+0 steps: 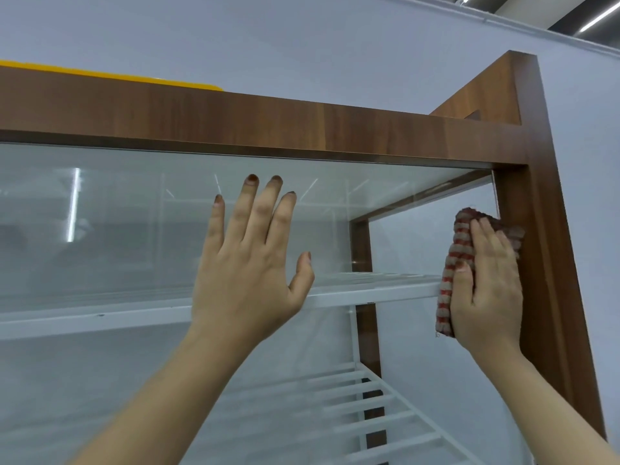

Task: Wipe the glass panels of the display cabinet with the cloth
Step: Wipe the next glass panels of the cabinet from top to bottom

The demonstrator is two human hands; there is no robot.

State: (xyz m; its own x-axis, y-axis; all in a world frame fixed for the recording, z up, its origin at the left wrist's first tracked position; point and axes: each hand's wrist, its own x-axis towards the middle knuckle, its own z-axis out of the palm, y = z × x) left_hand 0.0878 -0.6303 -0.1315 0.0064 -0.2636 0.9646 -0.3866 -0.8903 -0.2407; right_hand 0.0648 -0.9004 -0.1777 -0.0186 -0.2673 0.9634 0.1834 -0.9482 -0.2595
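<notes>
Wiping in hand, upper right corner of front glass panel; right hand, fingers flat, presses the striped cloth against glass beside the wooden frame; left hand flat on the pane, fingers spread wide, bracing; next, likely a sweep leftward under steady pressure.

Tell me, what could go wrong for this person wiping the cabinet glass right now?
The bare left hand lies flat on the glass panel, so it may leave fresh prints on glass meant to be cleaned. The right hand presses the striped cloth right at the wooden frame, so the glass edge there may get missed.
</notes>
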